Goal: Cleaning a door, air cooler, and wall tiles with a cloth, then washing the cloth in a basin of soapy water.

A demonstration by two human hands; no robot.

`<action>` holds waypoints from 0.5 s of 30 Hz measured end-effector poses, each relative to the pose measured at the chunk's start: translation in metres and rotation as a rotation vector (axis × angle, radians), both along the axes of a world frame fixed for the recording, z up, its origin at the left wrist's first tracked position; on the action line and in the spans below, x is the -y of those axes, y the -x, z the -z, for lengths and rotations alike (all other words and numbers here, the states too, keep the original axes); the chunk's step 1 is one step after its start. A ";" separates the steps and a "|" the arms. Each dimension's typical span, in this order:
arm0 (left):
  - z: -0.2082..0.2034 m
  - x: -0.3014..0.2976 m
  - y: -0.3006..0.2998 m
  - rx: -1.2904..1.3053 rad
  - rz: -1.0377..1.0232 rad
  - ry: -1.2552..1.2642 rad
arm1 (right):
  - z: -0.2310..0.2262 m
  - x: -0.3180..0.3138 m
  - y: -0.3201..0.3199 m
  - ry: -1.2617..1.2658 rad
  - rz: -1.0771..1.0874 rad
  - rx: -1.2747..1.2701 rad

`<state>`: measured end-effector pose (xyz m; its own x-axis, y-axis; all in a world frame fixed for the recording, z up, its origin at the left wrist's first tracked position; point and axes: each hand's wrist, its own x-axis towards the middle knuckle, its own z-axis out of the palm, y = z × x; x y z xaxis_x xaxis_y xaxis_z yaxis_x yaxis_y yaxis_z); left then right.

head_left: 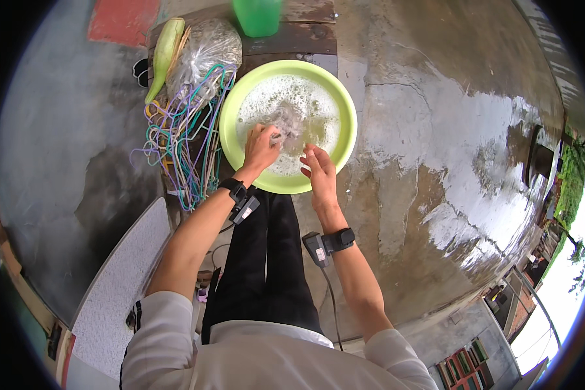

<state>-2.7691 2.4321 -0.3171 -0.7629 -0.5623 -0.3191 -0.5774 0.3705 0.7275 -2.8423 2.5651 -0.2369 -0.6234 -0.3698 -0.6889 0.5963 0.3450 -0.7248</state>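
Note:
A round yellow-green basin of cloudy, foamy water stands in front of me. In it, my left hand is closed on a wet, greyish bunched cloth, whose exact kind I cannot make out. Over the near right part of the basin is my right hand, its fingers loosely bent and apart, with nothing visible in them. Suds cover much of the water around both hands.
Left of the basin lies a tangled pile of coloured clothes hangers. Behind it are a clear plastic bag and a long pale-green gourd. A green plastic container stands beyond the basin. Wet concrete floor spreads to the right.

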 end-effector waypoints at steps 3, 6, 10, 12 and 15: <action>0.024 -0.015 -0.011 0.147 0.089 0.158 | 0.027 -0.011 -0.010 0.000 0.164 0.289; 0.033 -0.013 -0.024 0.204 0.614 0.433 | 0.047 -0.011 -0.016 0.024 0.311 0.498; 0.038 0.006 -0.007 0.006 -0.053 -0.376 | 0.065 0.005 -0.021 -0.025 0.352 0.579; 0.007 0.006 0.006 -0.062 -0.059 -0.617 | 0.067 0.012 -0.016 -0.086 0.475 0.734; -0.069 -0.003 0.018 -0.213 -0.023 -0.851 | 0.059 0.019 -0.008 0.450 0.442 0.825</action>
<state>-2.7876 2.4350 -0.2481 -0.8454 -0.2140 -0.4893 -0.3985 -0.3573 0.8447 -2.8338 2.5459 -0.2963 -0.1631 -0.5518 -0.8179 0.9732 -0.2262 -0.0415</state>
